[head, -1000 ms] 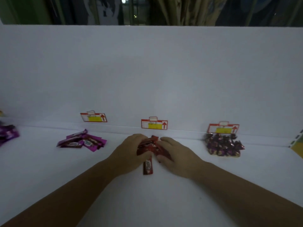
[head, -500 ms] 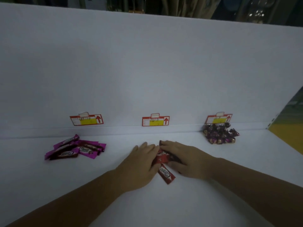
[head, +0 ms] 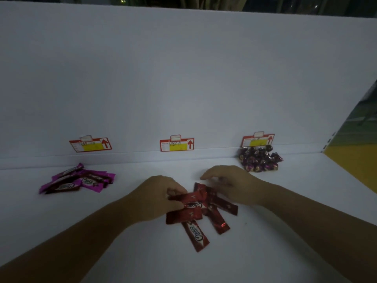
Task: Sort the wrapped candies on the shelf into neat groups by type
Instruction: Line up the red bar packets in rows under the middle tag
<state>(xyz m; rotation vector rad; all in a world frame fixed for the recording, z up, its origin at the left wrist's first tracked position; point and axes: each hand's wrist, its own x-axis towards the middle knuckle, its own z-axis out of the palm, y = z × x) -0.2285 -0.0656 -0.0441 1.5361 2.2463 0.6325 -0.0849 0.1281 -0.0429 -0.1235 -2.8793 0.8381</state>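
Note:
Several red wrapped candy bars [head: 204, 215] lie fanned out in a loose pile at the middle of the white shelf [head: 285, 252]. My left hand [head: 157, 198] pinches the left end of one red bar on top of that pile. My right hand [head: 230, 185] hovers just behind and right of the pile, fingers spread and curved, holding nothing. A heap of magenta wrapped bars [head: 78, 180] lies at the left. A heap of small dark purple twisted candies [head: 259, 159] sits at the back right.
Three red and yellow price tags [head: 177, 144] hang on the white back panel, one behind each group. The shelf ends at the right, where a yellow floor [head: 355, 164] shows below.
My right hand has lifted off the red bars and opened, uncovering the pile, which now lies spread out. My left hand has shifted to grip one bar's end.

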